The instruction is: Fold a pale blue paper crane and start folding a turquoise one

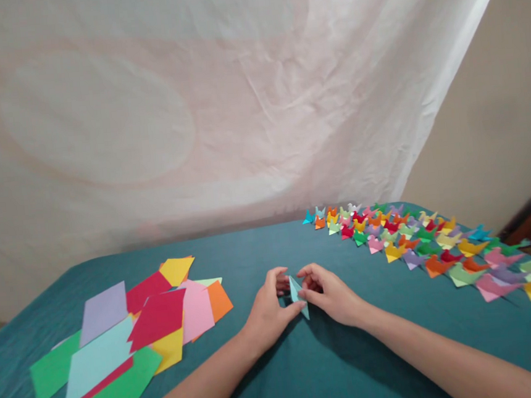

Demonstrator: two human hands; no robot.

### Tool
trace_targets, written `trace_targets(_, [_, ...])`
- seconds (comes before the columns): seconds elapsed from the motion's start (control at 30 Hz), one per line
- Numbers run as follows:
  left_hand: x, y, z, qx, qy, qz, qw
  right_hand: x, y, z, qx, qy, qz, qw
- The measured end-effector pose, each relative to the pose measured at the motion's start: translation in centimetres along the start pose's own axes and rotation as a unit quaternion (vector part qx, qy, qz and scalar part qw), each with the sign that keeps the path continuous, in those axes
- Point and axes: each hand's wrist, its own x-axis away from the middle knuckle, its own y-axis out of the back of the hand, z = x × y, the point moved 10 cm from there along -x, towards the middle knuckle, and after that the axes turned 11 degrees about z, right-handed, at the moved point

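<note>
Coloured paper sheets (157, 317) overlap in 1 pile near the table's (240, 254) left edge; folded paper birds (426, 234) stand along its right edge. A pale curtain (241, 133) hangs behind its far edge.

Left hand (271, 304) and right hand (332, 295): bare, slender-fingered; left forearm (202, 384) and right forearm (437, 357): uncovered to the lower edge of view, slim, tapering toward bare wrists (252, 341).

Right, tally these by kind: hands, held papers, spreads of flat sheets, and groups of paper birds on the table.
Left hand and right hand: 2
Held pale blue paper: 1
Spread of flat sheets: 1
Group of paper birds: 1
Total: 5
</note>
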Motion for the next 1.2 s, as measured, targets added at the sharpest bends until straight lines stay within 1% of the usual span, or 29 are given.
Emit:
trace_targets(0.07, [-0.3,-0.4,0.6,0.079,0.011,0.012,0.997,0.1,-0.2,0.2,-0.037,0.014,-0.008,0.999])
trace_targets(0.17, [-0.5,-0.7,1.2,0.165,0.032,0.029,0.985,0.2,-0.2,0.3,-0.067,0.023,-0.018,0.997])
trace_targets(0.27, [-0.6,-0.7,1.8,0.230,0.061,0.036,0.971,0.2,-0.1,0.1,-0.091,0.022,-0.020,0.995])
trace_targets(0.33, [-0.6,-0.7,2.0,0.253,0.072,0.042,0.964,0.2,0.0,0.0,-0.102,0.019,-0.017,0.995])
trace_targets(0.47, [-0.6,-0.7,2.2,0.270,0.079,0.047,0.959,0.3,0.1,0.1,-0.104,0.017,-0.018,0.994])
trace_targets(0.57, [-0.5,-1.0,2.2,0.270,0.089,0.049,0.957,0.4,0.4,0.6,-0.089,0.025,-0.029,0.995])
trace_targets(0.73, [-0.3,-1.4,1.6,0.257,0.087,0.057,0.961,0.5,1.0,0.9,-0.061,0.036,-0.052,0.996])
trace_targets(0.97, [-0.3,-1.5,1.5,0.253,0.097,0.062,0.961,0.6,1.3,0.6,-0.073,0.040,-0.064,0.994])
trace_targets(1.07, [-0.4,-1.6,1.6,0.250,0.094,0.067,0.961,0.7,1.3,0.8,-0.079,0.059,-0.062,0.993])
trace_targets(1.2, [-0.5,-1.8,1.2,0.249,0.079,0.085,0.962,0.8,1.3,1.7,-0.047,0.087,-0.057,0.993])
